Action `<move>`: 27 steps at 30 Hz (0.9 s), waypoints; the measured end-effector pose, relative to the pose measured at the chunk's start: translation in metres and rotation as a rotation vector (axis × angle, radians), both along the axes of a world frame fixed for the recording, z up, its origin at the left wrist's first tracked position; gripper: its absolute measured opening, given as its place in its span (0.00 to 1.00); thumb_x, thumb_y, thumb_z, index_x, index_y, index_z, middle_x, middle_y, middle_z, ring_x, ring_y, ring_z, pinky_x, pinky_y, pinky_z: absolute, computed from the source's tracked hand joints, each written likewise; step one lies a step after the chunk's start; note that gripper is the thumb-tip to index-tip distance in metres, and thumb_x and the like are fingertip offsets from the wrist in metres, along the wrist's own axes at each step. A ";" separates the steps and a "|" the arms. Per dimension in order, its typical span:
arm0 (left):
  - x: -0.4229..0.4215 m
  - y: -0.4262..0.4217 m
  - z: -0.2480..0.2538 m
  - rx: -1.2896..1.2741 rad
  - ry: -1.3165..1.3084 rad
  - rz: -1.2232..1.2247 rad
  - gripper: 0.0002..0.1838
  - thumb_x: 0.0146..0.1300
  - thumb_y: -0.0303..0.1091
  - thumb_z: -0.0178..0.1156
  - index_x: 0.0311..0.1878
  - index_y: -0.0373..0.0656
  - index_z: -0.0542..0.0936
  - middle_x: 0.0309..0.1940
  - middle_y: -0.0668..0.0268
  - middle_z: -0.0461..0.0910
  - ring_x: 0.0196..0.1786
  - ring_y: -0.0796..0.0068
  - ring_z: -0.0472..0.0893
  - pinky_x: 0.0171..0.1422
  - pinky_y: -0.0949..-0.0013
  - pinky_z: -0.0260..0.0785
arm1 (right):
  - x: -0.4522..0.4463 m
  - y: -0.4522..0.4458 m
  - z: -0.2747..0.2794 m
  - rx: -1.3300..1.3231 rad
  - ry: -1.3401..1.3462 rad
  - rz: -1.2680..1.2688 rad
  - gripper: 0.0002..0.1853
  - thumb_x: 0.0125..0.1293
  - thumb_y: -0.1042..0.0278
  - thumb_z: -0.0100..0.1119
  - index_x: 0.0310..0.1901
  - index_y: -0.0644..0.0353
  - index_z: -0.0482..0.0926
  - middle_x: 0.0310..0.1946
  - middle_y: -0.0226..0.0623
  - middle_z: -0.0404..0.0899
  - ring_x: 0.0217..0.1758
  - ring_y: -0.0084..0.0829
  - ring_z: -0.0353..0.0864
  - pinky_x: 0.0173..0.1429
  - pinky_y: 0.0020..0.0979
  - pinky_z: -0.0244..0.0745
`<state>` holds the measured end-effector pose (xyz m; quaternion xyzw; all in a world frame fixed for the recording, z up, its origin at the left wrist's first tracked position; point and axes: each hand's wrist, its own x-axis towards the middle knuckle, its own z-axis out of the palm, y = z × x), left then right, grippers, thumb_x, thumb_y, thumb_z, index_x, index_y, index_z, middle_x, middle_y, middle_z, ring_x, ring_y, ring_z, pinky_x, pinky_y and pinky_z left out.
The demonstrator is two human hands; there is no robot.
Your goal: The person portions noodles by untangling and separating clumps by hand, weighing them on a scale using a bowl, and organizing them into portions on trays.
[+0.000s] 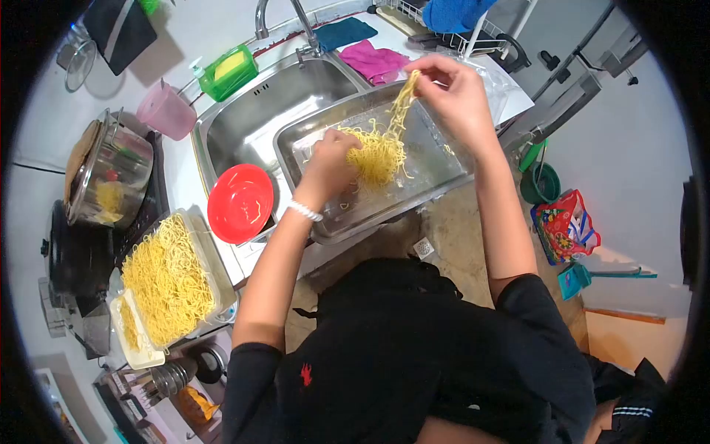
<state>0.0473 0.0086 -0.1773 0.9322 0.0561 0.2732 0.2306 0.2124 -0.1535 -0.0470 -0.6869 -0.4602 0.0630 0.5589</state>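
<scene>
A heap of yellow noodles (381, 159) lies in a shallow metal tray (436, 174) that rests across the right part of the sink. My right hand (452, 92) is raised over the tray's far side, thumb and fingers pinched on a strand bundle that hangs down to the heap. At the heap's left edge, my left hand (330, 164) has its fingers curled into the noodles; part of the fingers is hidden. A white coiled band circles my left wrist. Left of the tray sits a red bowl (240, 203) with a few noodle bits inside.
A clear container (211, 263) full of noodles stands at the left, beside a white lid (151, 357) with more noodles. The steel sink (285, 100) and faucet (307, 37) lie ahead. A glass-sided pot (129, 181), pink cup (166, 111) and green sponge holder (228, 74) line the left.
</scene>
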 end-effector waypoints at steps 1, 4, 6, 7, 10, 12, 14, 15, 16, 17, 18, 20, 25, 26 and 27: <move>0.006 0.000 -0.003 -0.009 0.075 0.034 0.13 0.49 0.25 0.63 0.42 0.42 0.81 0.38 0.52 0.79 0.43 0.50 0.80 0.51 0.58 0.73 | 0.004 -0.005 -0.004 0.023 0.029 -0.035 0.09 0.64 0.76 0.55 0.43 0.67 0.81 0.31 0.30 0.82 0.34 0.18 0.79 0.42 0.21 0.75; 0.022 0.003 0.010 0.011 0.220 0.116 0.11 0.47 0.29 0.62 0.37 0.43 0.83 0.35 0.47 0.79 0.38 0.46 0.80 0.48 0.56 0.73 | 0.013 -0.017 -0.017 -0.084 -0.019 -0.025 0.10 0.63 0.76 0.55 0.44 0.63 0.82 0.35 0.29 0.82 0.39 0.20 0.79 0.47 0.24 0.75; 0.024 -0.010 0.082 -0.170 0.331 0.153 0.10 0.47 0.33 0.62 0.35 0.43 0.83 0.31 0.48 0.81 0.36 0.50 0.81 0.46 0.58 0.74 | 0.022 -0.026 -0.026 -0.281 -0.049 0.017 0.12 0.62 0.75 0.56 0.47 0.59 0.81 0.44 0.29 0.81 0.44 0.22 0.77 0.51 0.26 0.74; 0.024 -0.011 0.109 -0.129 0.217 0.105 0.11 0.47 0.34 0.63 0.34 0.42 0.83 0.29 0.51 0.82 0.35 0.54 0.83 0.44 0.60 0.74 | 0.021 -0.028 -0.029 -0.243 -0.052 0.059 0.13 0.62 0.74 0.57 0.49 0.59 0.80 0.45 0.29 0.80 0.45 0.22 0.76 0.51 0.26 0.73; 0.021 -0.016 0.173 -0.072 0.148 0.050 0.12 0.49 0.35 0.63 0.38 0.43 0.84 0.27 0.55 0.82 0.31 0.59 0.82 0.42 0.63 0.73 | 0.007 -0.022 -0.029 -0.156 0.015 0.171 0.21 0.60 0.69 0.63 0.56 0.57 0.75 0.52 0.28 0.76 0.47 0.23 0.73 0.50 0.25 0.73; 0.028 -0.015 0.188 -0.012 0.209 -0.002 0.12 0.51 0.36 0.62 0.37 0.41 0.83 0.25 0.54 0.81 0.31 0.57 0.82 0.40 0.63 0.73 | -0.011 -0.009 -0.021 -0.057 0.068 0.218 0.21 0.60 0.67 0.64 0.56 0.57 0.74 0.51 0.29 0.76 0.46 0.21 0.73 0.50 0.25 0.73; 0.032 -0.016 0.196 0.038 0.166 -0.032 0.12 0.52 0.37 0.61 0.36 0.39 0.82 0.24 0.54 0.80 0.30 0.58 0.82 0.39 0.64 0.73 | -0.030 0.001 -0.008 0.002 0.071 0.181 0.24 0.57 0.66 0.65 0.56 0.59 0.74 0.39 0.35 0.82 0.39 0.27 0.79 0.46 0.30 0.75; 0.033 -0.019 0.202 0.056 0.136 -0.021 0.13 0.52 0.37 0.61 0.36 0.39 0.82 0.23 0.54 0.80 0.30 0.58 0.82 0.39 0.64 0.73 | -0.029 0.005 -0.012 0.010 0.061 0.161 0.23 0.57 0.66 0.65 0.55 0.60 0.75 0.37 0.37 0.82 0.39 0.28 0.80 0.45 0.31 0.75; 0.033 -0.020 0.207 0.073 0.106 -0.009 0.13 0.52 0.38 0.61 0.36 0.38 0.82 0.22 0.55 0.80 0.29 0.59 0.82 0.39 0.64 0.73 | -0.027 0.011 -0.021 0.018 0.052 0.141 0.21 0.58 0.65 0.64 0.53 0.60 0.75 0.36 0.39 0.82 0.38 0.30 0.81 0.45 0.32 0.75; 0.033 -0.021 0.212 0.035 0.054 0.010 0.13 0.53 0.38 0.61 0.36 0.38 0.82 0.22 0.56 0.79 0.29 0.59 0.82 0.39 0.65 0.73 | -0.024 0.015 -0.030 0.023 0.042 0.123 0.20 0.59 0.65 0.64 0.52 0.61 0.75 0.34 0.41 0.82 0.38 0.31 0.82 0.45 0.32 0.75; 0.032 -0.021 0.217 -0.004 0.001 0.031 0.13 0.53 0.39 0.61 0.36 0.38 0.82 0.21 0.56 0.79 0.29 0.60 0.82 0.39 0.65 0.73 | -0.021 0.015 -0.040 -0.011 -0.004 0.117 0.16 0.60 0.62 0.61 0.47 0.63 0.77 0.32 0.46 0.82 0.38 0.35 0.83 0.44 0.35 0.75; 0.024 -0.029 0.232 -0.034 -0.133 0.126 0.13 0.55 0.40 0.62 0.32 0.38 0.79 0.22 0.60 0.79 0.29 0.68 0.82 0.38 0.66 0.73 | -0.013 0.012 -0.060 -0.158 -0.030 0.128 0.15 0.60 0.61 0.61 0.42 0.63 0.79 0.31 0.47 0.82 0.36 0.37 0.83 0.43 0.37 0.74; 0.000 -0.052 0.269 -0.279 -0.164 0.063 0.07 0.59 0.30 0.59 0.31 0.36 0.75 0.20 0.73 0.72 0.25 0.88 0.70 0.29 0.79 0.63 | 0.004 -0.007 -0.100 -0.482 -0.060 0.031 0.13 0.59 0.60 0.61 0.37 0.63 0.81 0.29 0.51 0.80 0.34 0.44 0.83 0.41 0.40 0.73; 0.006 -0.044 0.261 -0.188 -0.200 0.104 0.07 0.59 0.30 0.59 0.31 0.36 0.75 0.20 0.73 0.72 0.25 0.88 0.69 0.29 0.78 0.62 | 0.008 -0.013 -0.105 -0.469 -0.071 0.004 0.13 0.58 0.61 0.61 0.36 0.63 0.81 0.29 0.52 0.80 0.34 0.45 0.83 0.41 0.40 0.73; 0.011 -0.039 0.254 -0.096 -0.235 0.144 0.07 0.59 0.31 0.60 0.30 0.37 0.75 0.19 0.73 0.71 0.24 0.88 0.68 0.28 0.78 0.62 | 0.014 -0.019 -0.111 -0.456 -0.083 -0.024 0.12 0.58 0.61 0.62 0.36 0.63 0.81 0.28 0.53 0.80 0.33 0.46 0.83 0.41 0.40 0.73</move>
